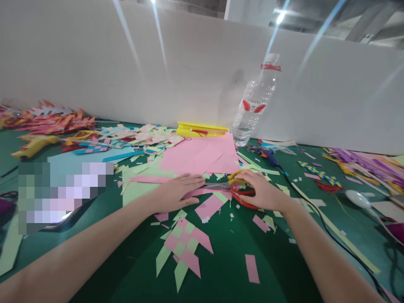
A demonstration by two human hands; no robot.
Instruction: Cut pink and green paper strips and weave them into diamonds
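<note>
My left hand [178,191] lies flat with its fingers stretched out, resting on pink paper strips [151,179] above green sheets [134,194]. In my right hand [260,191] is a pair of scissors [217,185] with one yellow and one red handle. Its handles are spread apart, and the blades point left, close to my left fingertips, over a pink strip [205,192]. Nearer to me lies a woven pink-and-green paper fish [183,240] with pointed ends. A pink sheet [198,155] is just beyond my hands.
A water bottle [252,107] leans against the white wall [142,63]. Yellow [39,145] and blue [265,155] glue guns lie left and right, with a black cable [315,206] crossing the right side. Paper scraps [151,134], a blurred-out object [66,193] and a white spoon-shaped item [358,198] surround me.
</note>
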